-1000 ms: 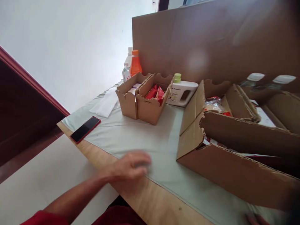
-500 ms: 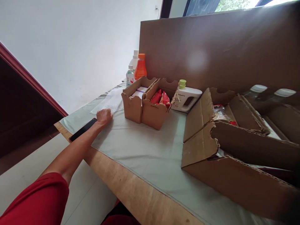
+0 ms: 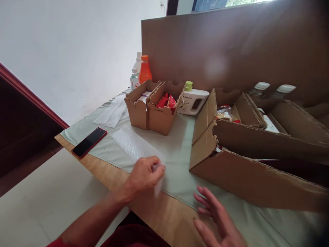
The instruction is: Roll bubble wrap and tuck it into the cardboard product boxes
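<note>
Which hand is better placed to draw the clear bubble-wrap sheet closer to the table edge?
Left, probably: the left hand pinches the near end of the clear bubble-wrap sheet in its fingers. The right hand is open and apart from the sheet, by the wooden table edge.

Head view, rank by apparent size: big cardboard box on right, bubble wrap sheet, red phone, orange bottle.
1. big cardboard box
2. bubble wrap sheet
3. red phone
4. orange bottle: farthest away, base hidden behind a small box, so its true size is unsure.
</note>
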A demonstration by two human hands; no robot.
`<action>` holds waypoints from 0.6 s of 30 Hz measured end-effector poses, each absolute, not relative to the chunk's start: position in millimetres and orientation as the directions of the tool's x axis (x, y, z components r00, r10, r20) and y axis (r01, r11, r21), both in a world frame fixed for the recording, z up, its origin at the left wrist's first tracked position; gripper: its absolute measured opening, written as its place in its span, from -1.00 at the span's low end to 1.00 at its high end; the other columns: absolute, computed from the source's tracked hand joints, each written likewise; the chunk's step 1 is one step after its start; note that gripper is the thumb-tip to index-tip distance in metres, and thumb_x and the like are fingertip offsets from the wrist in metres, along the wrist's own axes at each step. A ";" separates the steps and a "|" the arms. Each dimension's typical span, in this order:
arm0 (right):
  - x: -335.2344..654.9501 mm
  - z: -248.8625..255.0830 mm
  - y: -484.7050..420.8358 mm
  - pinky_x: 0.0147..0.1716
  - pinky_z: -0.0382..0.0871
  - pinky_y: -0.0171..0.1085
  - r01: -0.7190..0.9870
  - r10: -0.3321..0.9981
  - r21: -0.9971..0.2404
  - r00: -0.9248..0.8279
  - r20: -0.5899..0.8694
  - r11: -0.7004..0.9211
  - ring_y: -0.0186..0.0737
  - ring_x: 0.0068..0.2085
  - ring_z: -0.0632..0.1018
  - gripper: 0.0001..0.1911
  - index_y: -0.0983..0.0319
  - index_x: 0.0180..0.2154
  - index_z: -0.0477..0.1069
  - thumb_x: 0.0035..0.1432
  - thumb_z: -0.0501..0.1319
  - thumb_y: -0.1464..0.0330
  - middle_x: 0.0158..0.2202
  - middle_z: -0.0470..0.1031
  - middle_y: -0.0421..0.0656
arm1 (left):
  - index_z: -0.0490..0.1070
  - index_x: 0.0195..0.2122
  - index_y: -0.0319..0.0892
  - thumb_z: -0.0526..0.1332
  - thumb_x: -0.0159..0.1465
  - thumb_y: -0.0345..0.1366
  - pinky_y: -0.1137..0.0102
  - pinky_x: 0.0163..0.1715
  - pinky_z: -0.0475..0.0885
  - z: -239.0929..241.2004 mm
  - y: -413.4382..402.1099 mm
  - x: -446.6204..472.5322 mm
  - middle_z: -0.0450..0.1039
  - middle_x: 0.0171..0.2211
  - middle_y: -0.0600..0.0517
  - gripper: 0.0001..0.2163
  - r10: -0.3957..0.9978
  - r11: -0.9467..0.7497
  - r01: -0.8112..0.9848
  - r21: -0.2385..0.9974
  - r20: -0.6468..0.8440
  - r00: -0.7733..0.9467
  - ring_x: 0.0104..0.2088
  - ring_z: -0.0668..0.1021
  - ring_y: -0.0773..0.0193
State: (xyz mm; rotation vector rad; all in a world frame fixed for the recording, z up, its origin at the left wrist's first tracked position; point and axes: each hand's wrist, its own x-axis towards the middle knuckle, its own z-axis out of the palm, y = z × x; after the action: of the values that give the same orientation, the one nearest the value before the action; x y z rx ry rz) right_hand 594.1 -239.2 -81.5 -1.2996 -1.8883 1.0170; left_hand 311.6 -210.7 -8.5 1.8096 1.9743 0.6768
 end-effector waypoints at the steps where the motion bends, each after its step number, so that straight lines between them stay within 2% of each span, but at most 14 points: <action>1: 581.0 -75.0 -239.5 0.00 0.61 -0.05 0.394 0.943 -0.904 -0.331 0.029 0.166 0.05 0.13 0.60 -0.23 0.03 0.41 0.10 0.26 0.27 0.11 0.30 0.41 0.04 | 0.49 -0.45 -0.16 0.14 0.32 -0.27 0.49 -0.51 0.32 -14.4 -215.6 330.1 0.47 -0.56 0.12 -0.77 0.999 0.007 0.728 0.686 0.022 -0.030 -0.52 0.49 0.36; 3: 564.6 -67.1 -236.8 0.04 0.57 -0.04 0.303 0.955 -0.952 -0.289 -0.058 0.034 0.05 0.17 0.58 -0.14 0.13 0.43 0.01 0.24 0.28 0.06 0.27 0.43 0.12 | 0.58 -0.28 -0.17 0.21 0.29 -0.24 0.49 -0.43 0.43 -22.4 -225.5 358.4 0.61 -0.41 0.06 -0.82 0.993 -0.074 0.478 0.875 0.019 0.119 -0.42 0.58 0.32; 5: 562.5 -64.5 -232.3 0.03 0.56 -0.02 0.262 0.959 -0.959 -0.226 -0.172 -0.110 0.03 0.08 0.62 -0.12 0.20 0.41 0.03 0.22 0.27 0.01 0.17 0.51 0.12 | 0.60 -0.10 -0.18 0.27 0.27 -0.22 0.44 -0.31 0.51 -24.8 -235.5 373.0 0.67 -0.23 -0.02 -0.76 0.975 -0.121 0.274 0.954 0.063 0.212 -0.29 0.64 0.24; 6: 566.2 -63.6 -230.4 -0.02 0.57 -0.03 0.249 0.955 -0.953 -0.196 -0.224 -0.172 0.00 -0.01 0.65 -0.13 0.22 0.39 0.05 0.22 0.26 0.00 0.09 0.56 0.09 | 0.60 -0.05 -0.17 0.28 0.27 -0.22 0.42 -0.27 0.53 -24.3 -240.1 375.3 0.68 -0.19 -0.04 -0.74 0.970 -0.138 0.252 0.958 0.079 0.232 -0.25 0.65 0.22; 8: 581.2 -60.2 -227.8 -0.20 0.59 -0.10 0.239 0.946 -0.940 -0.154 -0.285 -0.245 -0.07 -0.22 0.65 -0.14 0.24 0.37 0.08 0.21 0.24 -0.02 -0.09 0.62 0.00 | 0.60 -0.06 -0.16 0.26 0.30 -0.26 0.40 -0.23 0.55 -21.9 -247.3 371.9 0.68 -0.20 -0.04 -0.76 0.964 -0.177 0.290 0.941 0.107 0.242 -0.24 0.65 0.22; 10: 604.7 -53.7 -226.5 -0.38 0.53 -0.18 0.285 0.952 -0.926 -0.105 -0.287 -0.248 -0.13 -0.37 0.59 -0.16 0.24 0.36 0.12 0.19 0.23 -0.01 -0.27 0.60 -0.11 | 0.60 -0.09 -0.15 0.23 0.31 -0.32 0.39 -0.20 0.56 -20.0 -250.9 362.9 0.67 -0.22 -0.01 -0.79 0.961 -0.221 0.356 0.908 0.141 0.236 -0.25 0.66 0.25; 13: 652.3 -44.4 -226.0 -0.47 0.45 -0.23 0.457 0.971 -0.866 -0.018 -0.236 -0.202 -0.16 -0.46 0.53 -0.23 0.23 0.32 0.22 0.18 0.22 0.02 -0.42 0.53 -0.19 | 0.58 -0.09 -0.11 0.21 0.31 -0.38 0.37 -0.16 0.57 -23.3 -250.2 350.1 0.67 -0.20 0.01 -0.79 0.955 -0.286 0.456 0.843 0.212 0.207 -0.21 0.66 0.25; 16: 702.4 -43.9 -230.7 -0.41 0.48 -0.18 0.660 0.982 -0.728 0.105 -0.156 -0.186 -0.10 -0.40 0.58 -0.25 0.25 0.29 0.28 0.16 0.20 0.01 -0.39 0.57 -0.14 | 0.56 -0.09 -0.09 0.21 0.33 -0.40 0.37 -0.16 0.59 -33.9 -245.5 347.9 0.66 -0.19 0.01 -0.80 0.939 -0.342 0.499 0.796 0.271 0.211 -0.18 0.67 0.25; 18: 725.6 -46.5 -238.1 -0.35 0.51 -0.09 0.781 0.977 -0.595 0.207 -0.043 -0.192 0.03 -0.28 0.63 -0.24 0.26 0.26 0.31 0.14 0.20 -0.01 -0.24 0.62 -0.01 | 0.55 -0.08 -0.11 0.20 0.34 -0.42 0.34 -0.13 0.59 -41.0 -242.0 352.4 0.66 -0.16 -0.01 -0.81 0.917 -0.397 0.500 0.770 0.317 0.240 -0.13 0.67 0.22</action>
State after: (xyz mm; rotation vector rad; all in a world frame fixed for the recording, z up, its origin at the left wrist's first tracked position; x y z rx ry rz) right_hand 725.6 -238.1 -46.5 -2.0407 -1.6296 0.5863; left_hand 352.4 -242.0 -41.0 1.9956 1.2912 1.0470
